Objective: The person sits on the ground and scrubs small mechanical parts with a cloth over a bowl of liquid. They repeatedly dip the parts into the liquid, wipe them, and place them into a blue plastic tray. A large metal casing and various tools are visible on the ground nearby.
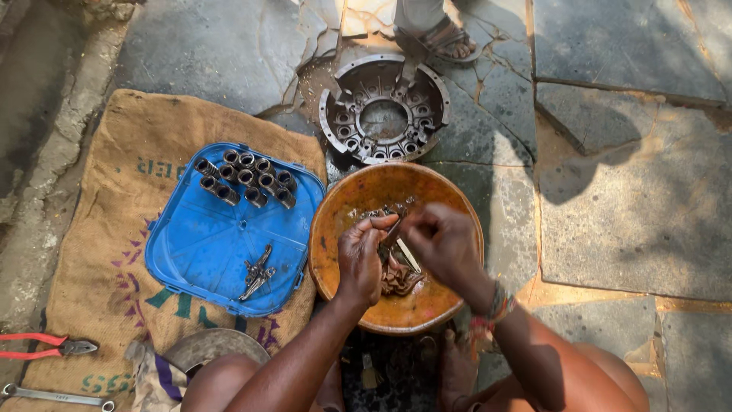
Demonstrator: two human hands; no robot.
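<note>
Both hands work over an orange basin [446, 299] holding brownish liquid and several small metal parts [385, 210]. My left hand [361, 258] pinches a small dark metal part at its fingertips. My right hand [444, 243] is closed around a thin tool with a pale handle [407, 254], held against that part. Under the hands a wet brown rag [398, 280] lies in the basin.
A blue plastic lid [198, 244] on a burlap sack [114, 191] carries several short metal cylinders [245, 177] and a few small levers [258, 272]. A round metal clutch housing [383, 109] lies beyond the basin, by another person's sandalled foot [451, 40]. Red-handled pliers [46, 347] and a wrench [57, 396] lie at left.
</note>
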